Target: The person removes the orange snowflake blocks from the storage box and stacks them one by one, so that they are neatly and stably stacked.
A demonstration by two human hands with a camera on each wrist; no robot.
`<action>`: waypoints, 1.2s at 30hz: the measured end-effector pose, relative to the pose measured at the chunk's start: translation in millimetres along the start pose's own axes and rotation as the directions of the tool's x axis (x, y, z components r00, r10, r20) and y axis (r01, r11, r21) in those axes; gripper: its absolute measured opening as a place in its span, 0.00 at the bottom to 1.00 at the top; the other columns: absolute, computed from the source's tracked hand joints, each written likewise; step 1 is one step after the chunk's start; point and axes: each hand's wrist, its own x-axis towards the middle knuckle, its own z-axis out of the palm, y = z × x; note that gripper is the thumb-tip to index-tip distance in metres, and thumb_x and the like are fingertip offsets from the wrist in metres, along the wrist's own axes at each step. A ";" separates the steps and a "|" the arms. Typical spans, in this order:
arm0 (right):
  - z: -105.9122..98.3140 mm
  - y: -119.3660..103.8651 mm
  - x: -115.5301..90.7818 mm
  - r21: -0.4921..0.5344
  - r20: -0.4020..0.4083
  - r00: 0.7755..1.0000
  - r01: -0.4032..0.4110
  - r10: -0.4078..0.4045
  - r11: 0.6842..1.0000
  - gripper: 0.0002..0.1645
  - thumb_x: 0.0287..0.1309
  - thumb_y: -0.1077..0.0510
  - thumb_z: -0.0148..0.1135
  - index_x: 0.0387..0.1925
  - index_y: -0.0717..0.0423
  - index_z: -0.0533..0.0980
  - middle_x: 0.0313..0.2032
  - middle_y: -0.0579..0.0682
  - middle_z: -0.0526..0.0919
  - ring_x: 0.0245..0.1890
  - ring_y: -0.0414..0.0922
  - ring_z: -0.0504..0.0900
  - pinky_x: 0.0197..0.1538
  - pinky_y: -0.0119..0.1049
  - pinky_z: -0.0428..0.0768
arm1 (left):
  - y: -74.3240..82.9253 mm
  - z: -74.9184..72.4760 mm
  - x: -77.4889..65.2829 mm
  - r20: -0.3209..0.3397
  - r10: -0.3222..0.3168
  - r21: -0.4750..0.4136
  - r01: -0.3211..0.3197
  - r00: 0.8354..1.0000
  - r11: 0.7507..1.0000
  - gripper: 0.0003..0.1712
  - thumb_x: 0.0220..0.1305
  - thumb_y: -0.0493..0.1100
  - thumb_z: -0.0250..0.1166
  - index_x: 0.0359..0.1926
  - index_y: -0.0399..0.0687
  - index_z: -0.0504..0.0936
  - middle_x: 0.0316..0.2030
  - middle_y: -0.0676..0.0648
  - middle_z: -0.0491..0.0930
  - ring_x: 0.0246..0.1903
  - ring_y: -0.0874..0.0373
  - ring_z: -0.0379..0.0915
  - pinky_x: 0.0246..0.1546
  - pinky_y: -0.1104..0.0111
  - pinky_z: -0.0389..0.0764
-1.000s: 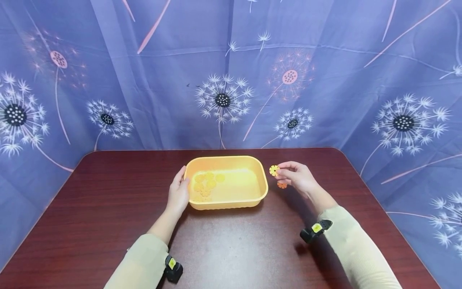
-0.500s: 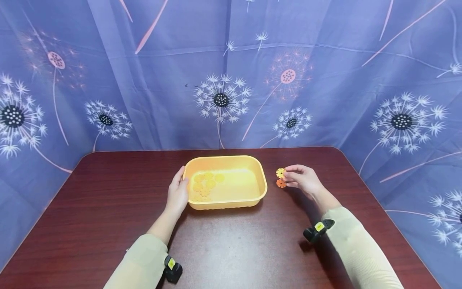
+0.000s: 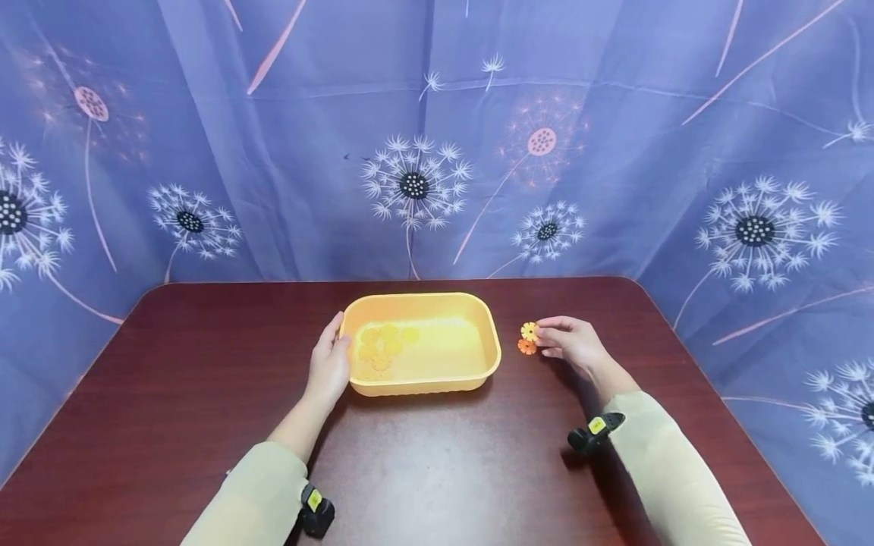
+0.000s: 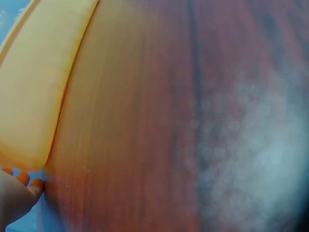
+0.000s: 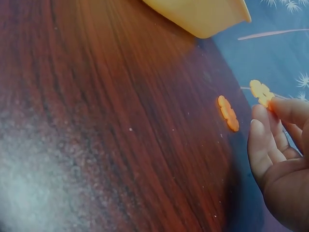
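Note:
A yellow plastic basin (image 3: 437,383) stands on the table, with several yellow notched discs (image 3: 382,345) lying in its left part. My left hand (image 3: 329,368) grips the basin's left end, thumb at the rim; the left wrist view shows only some of its fingertips by the basin's corner. To the right of the basin, my right hand (image 3: 572,345) pinches a yellow notched disc (image 3: 529,331) between thumb and fingers, held above the table. An orange notched disc (image 5: 228,113) lies on the table just below and in front of those fingers, apart from them in the right wrist view.
The dark red wooden table (image 3: 423,462) has a bright glare patch near its front. Blue curtains (image 3: 307,152) with dandelion prints hang behind the table and at both sides. Each wrist wears a black camera (image 3: 316,512) on a strap.
My right hand has moved a little right, away from the basin, and lower, still holding the yellow disc. The orange disc, partly hidden before, is now uncovered. My left hand stays on the basin.

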 end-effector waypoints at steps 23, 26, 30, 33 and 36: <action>-0.5 3.0 0.1 -0.160 -0.048 0.998 0.023 -0.031 0.987 0.28 0.58 0.63 0.62 0.55 0.78 0.68 0.27 0.37 0.85 0.28 0.35 0.85 0.28 0.29 0.82 | 3.2 -0.7 0.8 0.011 -0.002 0.028 0.002 1.000 1.000 0.29 0.72 0.38 0.41 0.73 0.46 0.53 0.73 0.47 0.51 0.72 0.53 0.45 0.72 0.60 0.52; 1.1 2.6 0.8 -0.174 -0.052 0.998 0.017 -0.027 0.985 0.28 0.57 0.62 0.63 0.54 0.78 0.69 0.26 0.37 0.85 0.27 0.34 0.85 0.28 0.29 0.81 | 3.4 -2.0 0.6 0.010 0.006 0.033 -0.006 1.000 0.999 0.29 0.72 0.38 0.41 0.73 0.45 0.53 0.73 0.46 0.51 0.72 0.52 0.45 0.72 0.60 0.52; 3.5 1.6 2.4 -0.207 -0.049 0.998 0.023 -0.034 0.978 0.27 0.58 0.62 0.62 0.54 0.77 0.70 0.27 0.38 0.85 0.27 0.34 0.84 0.29 0.29 0.82 | 4.5 -2.9 1.2 0.007 0.021 0.031 -0.021 1.000 0.999 0.29 0.72 0.38 0.41 0.73 0.44 0.52 0.73 0.46 0.50 0.72 0.52 0.45 0.72 0.60 0.51; 4.3 1.5 2.4 -0.240 -0.048 0.998 0.030 -0.042 0.970 0.27 0.58 0.62 0.62 0.54 0.77 0.70 0.28 0.41 0.86 0.27 0.34 0.84 0.29 0.30 0.82 | 4.6 -3.2 1.3 0.007 0.016 0.023 -0.016 1.000 1.000 0.29 0.73 0.38 0.41 0.73 0.44 0.52 0.73 0.45 0.50 0.72 0.52 0.44 0.72 0.60 0.51; 3.7 2.3 1.4 -0.272 -0.058 0.997 0.025 -0.042 0.962 0.26 0.57 0.61 0.63 0.53 0.76 0.72 0.29 0.44 0.86 0.27 0.34 0.84 0.29 0.31 0.82 | 3.7 -2.7 0.7 0.007 0.002 0.020 -0.003 1.000 1.000 0.29 0.73 0.38 0.41 0.73 0.45 0.53 0.73 0.45 0.50 0.72 0.52 0.45 0.72 0.60 0.51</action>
